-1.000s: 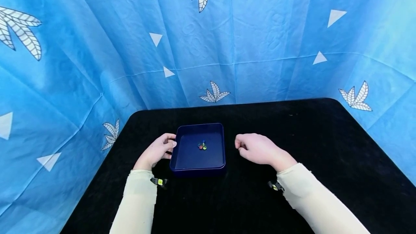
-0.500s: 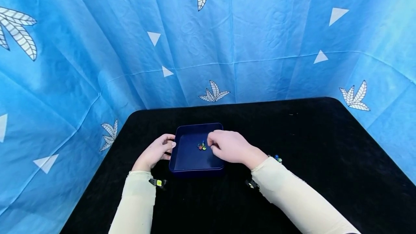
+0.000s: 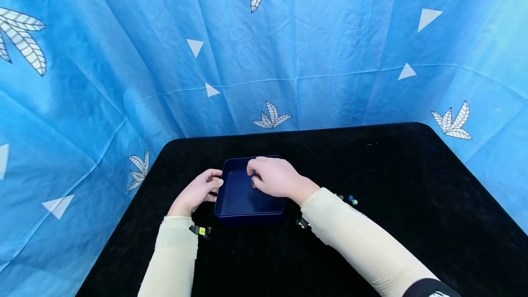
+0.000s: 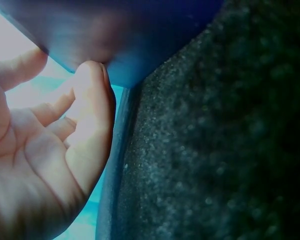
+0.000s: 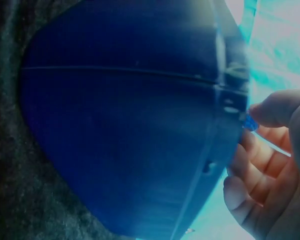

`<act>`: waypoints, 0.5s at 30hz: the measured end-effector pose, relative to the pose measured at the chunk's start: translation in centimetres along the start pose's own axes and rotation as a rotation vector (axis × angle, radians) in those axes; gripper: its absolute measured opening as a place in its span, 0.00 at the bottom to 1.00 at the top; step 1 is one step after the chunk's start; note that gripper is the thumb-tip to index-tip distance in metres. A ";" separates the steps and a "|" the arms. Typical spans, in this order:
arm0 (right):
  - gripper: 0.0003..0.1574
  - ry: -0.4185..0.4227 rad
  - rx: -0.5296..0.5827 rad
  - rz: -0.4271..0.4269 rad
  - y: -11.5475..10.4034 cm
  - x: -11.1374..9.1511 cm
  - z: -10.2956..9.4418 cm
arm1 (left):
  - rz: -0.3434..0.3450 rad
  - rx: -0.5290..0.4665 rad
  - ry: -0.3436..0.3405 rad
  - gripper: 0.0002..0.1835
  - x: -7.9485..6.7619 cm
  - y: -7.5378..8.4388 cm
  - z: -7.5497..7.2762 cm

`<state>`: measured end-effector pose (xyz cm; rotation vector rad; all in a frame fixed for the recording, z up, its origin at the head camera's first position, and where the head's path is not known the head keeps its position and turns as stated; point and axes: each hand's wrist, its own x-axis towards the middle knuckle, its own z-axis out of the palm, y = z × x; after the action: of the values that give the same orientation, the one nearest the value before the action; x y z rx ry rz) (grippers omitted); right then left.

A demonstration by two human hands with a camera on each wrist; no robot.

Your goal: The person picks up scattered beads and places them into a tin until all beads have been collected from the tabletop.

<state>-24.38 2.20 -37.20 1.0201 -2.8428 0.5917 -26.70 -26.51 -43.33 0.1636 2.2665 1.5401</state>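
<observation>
1. We see the box (image 3: 250, 214), dark blue and open-topped, lying on the black tabletop (image 3: 255, 260) between the two hands.
2. The left hand (image 3: 197, 192) is at the box's left side, loosely bent and fairly wide. In the left wrist view, we find its fingertips touching the outer wall.
3. The right hand (image 3: 276, 178) reaches over the box's right side, its grip narrow. In the right wrist view, we make out a blue marble (image 5: 251, 122) pinched between thumb and finger (its outline is blurred).
4. Just below those fingertips, inside the box, we note the cluster (image 3: 253, 186) of small coloured marbles, largely hidden by the hand.
5. Near the right sleeve (image 3: 350, 228), we observe loose marbles (image 3: 354, 202) on the tabletop: blue, green and a dark one.
6. Behind, we have a blue curtain (image 3: 330, 49) printed with white leaves and triangles.
</observation>
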 end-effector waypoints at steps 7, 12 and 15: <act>0.08 0.033 0.006 0.074 0.9 0.0 0.7 | -0.010 0.005 -0.003 0.25 0.0 -0.2 0.2; 0.06 0.066 0.008 0.080 1.5 -0.3 0.5 | 0.001 -0.001 0.002 0.24 0.2 -0.2 0.0; 0.06 0.075 0.021 0.083 1.8 -0.6 0.2 | 0.007 -0.009 -0.006 0.24 0.2 -0.2 -0.1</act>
<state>-25.07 3.76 -38.08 0.8671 -2.8305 0.6542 -26.89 -26.56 -43.50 0.1740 2.2563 1.5513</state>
